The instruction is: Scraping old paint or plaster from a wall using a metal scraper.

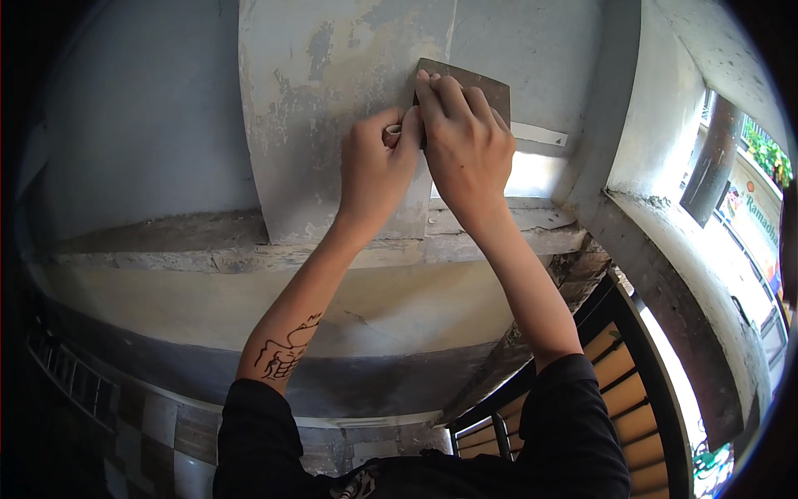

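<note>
Both hands are raised against a wall pillar [312, 112] whose pale paint is peeling in patches. A flat brownish sheet [489, 90], perhaps a sanding or scraping piece, lies near the pillar's right edge; my right hand [467, 131] has its fingers spread over its face. My left hand [380, 162] is closed around a small rounded, reddish-brown piece with a pale rim [392, 131], which looks like a handle end, close to the sheet's lower left corner. Whether that piece joins the sheet is hidden by the fingers.
Below the hands runs a chipped ledge [336, 254]. A pale strip [539, 134] is on the wall at right. A slatted gate [629, 396] stands at lower right, a dark pipe [714, 162] at far right. A rack-like metal frame [72, 380] is at lower left, over floor tiles.
</note>
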### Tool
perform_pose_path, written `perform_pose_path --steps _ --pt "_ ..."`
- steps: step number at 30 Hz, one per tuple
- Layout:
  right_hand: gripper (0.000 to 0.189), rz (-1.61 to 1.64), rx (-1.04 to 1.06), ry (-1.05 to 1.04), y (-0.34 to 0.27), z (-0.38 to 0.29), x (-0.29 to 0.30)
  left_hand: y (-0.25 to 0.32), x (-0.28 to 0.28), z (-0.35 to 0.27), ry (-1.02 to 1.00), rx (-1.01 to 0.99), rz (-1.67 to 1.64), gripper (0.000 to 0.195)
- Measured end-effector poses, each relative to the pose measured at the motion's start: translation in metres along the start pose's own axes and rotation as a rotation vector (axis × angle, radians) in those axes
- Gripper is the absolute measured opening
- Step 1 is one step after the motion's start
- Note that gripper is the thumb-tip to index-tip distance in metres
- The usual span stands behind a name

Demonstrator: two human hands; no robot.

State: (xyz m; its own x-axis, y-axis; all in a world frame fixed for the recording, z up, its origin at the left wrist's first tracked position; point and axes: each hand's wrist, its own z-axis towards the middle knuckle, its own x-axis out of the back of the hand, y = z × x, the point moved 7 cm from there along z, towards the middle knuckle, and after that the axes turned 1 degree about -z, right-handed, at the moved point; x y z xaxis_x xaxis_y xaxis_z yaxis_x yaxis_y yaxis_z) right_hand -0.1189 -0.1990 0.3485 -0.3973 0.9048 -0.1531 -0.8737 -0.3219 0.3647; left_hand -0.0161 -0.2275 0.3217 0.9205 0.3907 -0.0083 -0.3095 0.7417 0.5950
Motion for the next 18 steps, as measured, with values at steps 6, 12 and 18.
perform_pose_path --steps 6,12,18 --pt "0.031 0.044 0.013 -0.113 0.016 0.026 -0.003 0.018 -0.006 0.016 0.074 -0.046 -0.061 0.031" --pt "0.031 0.029 0.061 -0.036 0.007 0.001 0.003 -0.005 -0.012 -0.008 0.066 -0.02 -0.1 0.033" --pt "0.03 -0.034 0.105 -0.054 0.01 0.025 -0.004 0.007 -0.01 0.012 0.079 -0.011 -0.201 0.034"
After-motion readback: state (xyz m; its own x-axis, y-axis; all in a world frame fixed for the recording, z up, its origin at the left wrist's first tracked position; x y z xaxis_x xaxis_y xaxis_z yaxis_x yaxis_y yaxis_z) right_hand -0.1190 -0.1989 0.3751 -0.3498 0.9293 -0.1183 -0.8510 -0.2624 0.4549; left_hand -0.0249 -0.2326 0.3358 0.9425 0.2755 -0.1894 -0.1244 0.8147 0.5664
